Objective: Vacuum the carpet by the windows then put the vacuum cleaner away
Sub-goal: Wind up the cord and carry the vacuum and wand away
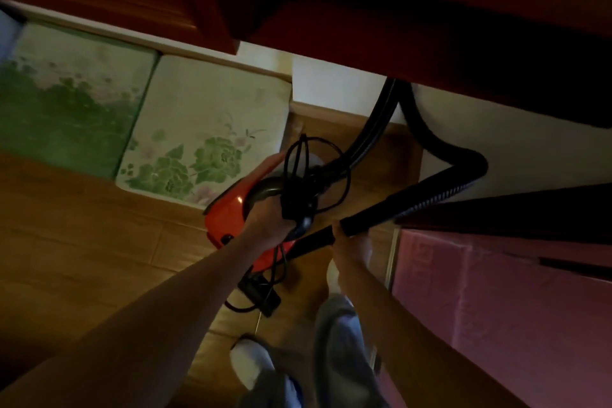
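Observation:
A red vacuum cleaner [228,209] hangs above the wooden floor at the centre of the head view. My left hand [268,219] grips its dark carry handle together with a bundle of black power cord [308,175]. My right hand [351,242] grips the black ribbed hose [430,195] near where it joins the tube. The hose loops up and right, then bends back under the dark red wooden furniture [397,10]. A black plug or nozzle part [261,291] dangles below the vacuum.
Green floral cushions [205,136] lie on the floor along the wall to the left. A pink mat [496,291] covers the floor at the right, beside a dark rail. My feet in white socks [248,364] stand on the wooden floor [82,225].

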Motion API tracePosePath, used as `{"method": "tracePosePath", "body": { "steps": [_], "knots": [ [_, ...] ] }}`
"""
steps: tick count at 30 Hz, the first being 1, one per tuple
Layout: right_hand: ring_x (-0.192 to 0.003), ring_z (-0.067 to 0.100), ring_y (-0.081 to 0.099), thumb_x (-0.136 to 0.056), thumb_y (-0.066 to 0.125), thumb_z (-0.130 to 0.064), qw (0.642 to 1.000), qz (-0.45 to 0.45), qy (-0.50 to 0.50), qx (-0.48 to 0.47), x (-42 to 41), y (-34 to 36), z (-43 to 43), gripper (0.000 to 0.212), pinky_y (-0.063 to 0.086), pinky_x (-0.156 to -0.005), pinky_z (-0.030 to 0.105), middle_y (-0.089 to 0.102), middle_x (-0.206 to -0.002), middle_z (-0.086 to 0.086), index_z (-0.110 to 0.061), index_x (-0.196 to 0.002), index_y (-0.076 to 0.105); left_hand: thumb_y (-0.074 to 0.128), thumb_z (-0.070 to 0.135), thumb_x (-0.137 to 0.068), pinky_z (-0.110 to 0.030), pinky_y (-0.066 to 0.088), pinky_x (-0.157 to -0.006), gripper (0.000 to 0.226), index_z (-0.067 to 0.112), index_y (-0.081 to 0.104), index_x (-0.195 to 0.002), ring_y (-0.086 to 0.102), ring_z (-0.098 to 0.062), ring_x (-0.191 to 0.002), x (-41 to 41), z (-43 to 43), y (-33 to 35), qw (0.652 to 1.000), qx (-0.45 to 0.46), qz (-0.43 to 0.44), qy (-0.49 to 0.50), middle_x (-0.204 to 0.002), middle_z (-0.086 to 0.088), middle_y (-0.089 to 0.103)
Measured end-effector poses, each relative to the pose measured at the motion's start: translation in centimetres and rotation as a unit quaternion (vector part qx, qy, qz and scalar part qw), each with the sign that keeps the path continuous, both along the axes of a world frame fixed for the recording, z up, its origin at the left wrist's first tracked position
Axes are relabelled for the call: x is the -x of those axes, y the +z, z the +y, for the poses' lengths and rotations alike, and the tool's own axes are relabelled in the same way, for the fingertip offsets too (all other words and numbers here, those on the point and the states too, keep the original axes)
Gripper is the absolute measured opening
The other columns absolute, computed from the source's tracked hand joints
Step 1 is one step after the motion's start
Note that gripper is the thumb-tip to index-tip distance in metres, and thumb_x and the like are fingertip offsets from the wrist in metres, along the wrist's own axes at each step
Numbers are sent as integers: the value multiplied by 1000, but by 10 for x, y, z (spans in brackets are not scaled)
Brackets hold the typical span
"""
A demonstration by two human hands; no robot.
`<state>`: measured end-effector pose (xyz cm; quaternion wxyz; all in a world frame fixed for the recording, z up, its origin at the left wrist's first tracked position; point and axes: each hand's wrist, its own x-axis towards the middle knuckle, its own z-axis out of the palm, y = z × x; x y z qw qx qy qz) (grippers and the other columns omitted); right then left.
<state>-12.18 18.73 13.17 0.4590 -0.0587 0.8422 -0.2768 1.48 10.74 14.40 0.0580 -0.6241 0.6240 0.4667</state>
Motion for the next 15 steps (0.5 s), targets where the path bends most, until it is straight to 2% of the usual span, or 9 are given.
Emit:
{"method": "tracePosePath", "body": {
  "steps": [2,5,8,11,15],
  "knots": [
    [-121,34,57,-93,64,-26,1000,19,16,1,19,-19,-22,51,45,-96,38,62,-129,16,-6,-137,47,68,13,-83,-27,39,-66,35,-1,64,-114,65,-37,-98,16,-20,-22,1000,12,2,-9,-105,-19,69],
    [-124,34,54,-94,62,-23,998,61,-12,4,49,-40,-47,52,43,-99,38,59,-133,17,-6,-139,44,66,16,-79,-34,52,-74,45,2,62,-121,65,-36,-100,40,-36,-52,998,9,34,-44,-108,-17,69],
    [-127,37,51,-94,60,-20,994,109,-20,8,75,-54,-62,50,40,-101,39,55,-136,21,-4,-138,42,66,9,-84,-30,48,-70,34,1,64,-117,66,-32,-98,68,-41,-78,995,14,45,-84,-106,-16,70],
    [-128,37,48,-95,58,-23,991,130,4,16,93,-62,-78,47,39,-100,40,54,-136,20,-5,-136,44,65,9,-87,-24,43,-70,37,5,62,-124,66,-27,-101,91,-52,-102,993,22,52,-100,-110,-12,69],
    [-127,34,50,-97,56,-28,987,155,14,41,106,-76,-103,44,38,-99,34,55,-136,18,-4,-133,47,65,12,-87,-32,54,-79,51,10,55,-137,64,-27,-106,102,-76,-136,993,40,33,-105,-120,-12,66]
  ]
}}
